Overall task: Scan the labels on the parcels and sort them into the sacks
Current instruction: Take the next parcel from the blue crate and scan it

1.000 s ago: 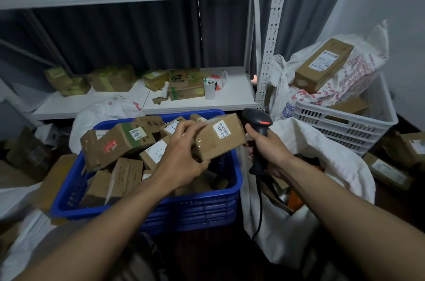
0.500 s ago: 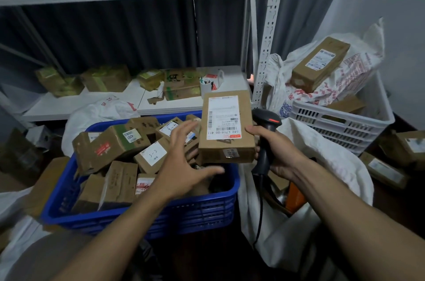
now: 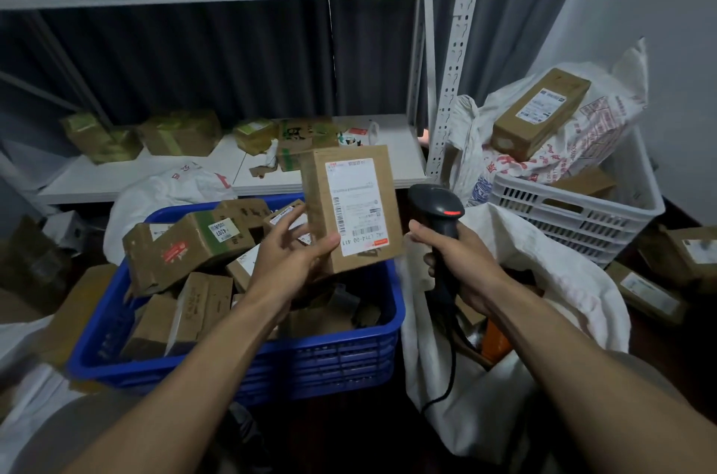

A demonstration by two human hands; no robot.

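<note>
Now L hand point(image 3: 289, 260) holds parcel point(image 3: 353, 209) upright, label toward camera; R hand point(image 3: 461, 260) grips scanner point(image 3: 436, 204).

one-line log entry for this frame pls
phase: label scan | left hand: holds parcel, label toward camera | right hand: grips scanner beside parcel | blue crate: holds more parcels

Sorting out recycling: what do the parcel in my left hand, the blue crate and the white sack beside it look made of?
Parcel: brown cardboard, matte, with a white paper label. Blue crate: rigid moulded plastic, slight sheen, slotted walls. White sack: probably woven plastic fabric, judging by its stiff folds; the weave itself is not visible.
</note>
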